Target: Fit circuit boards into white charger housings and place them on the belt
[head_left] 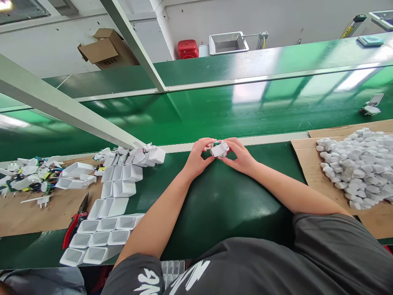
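"well, in the head view, where's the white piece [219,150]?"

"above the green bench [217,196], fingers of the left hand [199,157] and right hand [242,157] pinching it. a light, even grip, off the green part [216,144], seems wisest."

The head camera looks forward and down at both hands [196,159] [242,159].

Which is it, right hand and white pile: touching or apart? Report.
Apart: the head view shows green tabletop and cardboard between right hand and white pile.

A small white casing [220,150], green at one edge, tilts between both hands [196,159] [242,157].
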`<action>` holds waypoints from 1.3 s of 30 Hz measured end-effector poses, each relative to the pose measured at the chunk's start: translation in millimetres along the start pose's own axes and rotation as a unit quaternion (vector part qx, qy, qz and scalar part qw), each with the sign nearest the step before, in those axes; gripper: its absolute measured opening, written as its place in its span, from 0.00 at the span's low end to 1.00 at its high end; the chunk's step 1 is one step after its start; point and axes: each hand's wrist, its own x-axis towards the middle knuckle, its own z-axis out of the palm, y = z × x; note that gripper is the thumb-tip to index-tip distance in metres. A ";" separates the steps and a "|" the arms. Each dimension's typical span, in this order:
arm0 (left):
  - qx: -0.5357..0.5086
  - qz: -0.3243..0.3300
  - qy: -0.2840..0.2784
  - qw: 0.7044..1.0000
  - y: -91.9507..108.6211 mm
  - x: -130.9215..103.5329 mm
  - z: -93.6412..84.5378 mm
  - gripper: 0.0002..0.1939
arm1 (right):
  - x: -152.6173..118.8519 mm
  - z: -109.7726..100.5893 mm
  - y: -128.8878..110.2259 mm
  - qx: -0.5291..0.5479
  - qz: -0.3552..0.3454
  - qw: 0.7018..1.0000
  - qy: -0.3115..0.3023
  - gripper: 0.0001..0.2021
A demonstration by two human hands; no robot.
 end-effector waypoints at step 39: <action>0.002 0.017 0.006 1.000 -1.7 -0.2 0.5 0.25 | 3.0 -5.1 -4.4 -0.040 -0.053 0.998 -0.019 0.26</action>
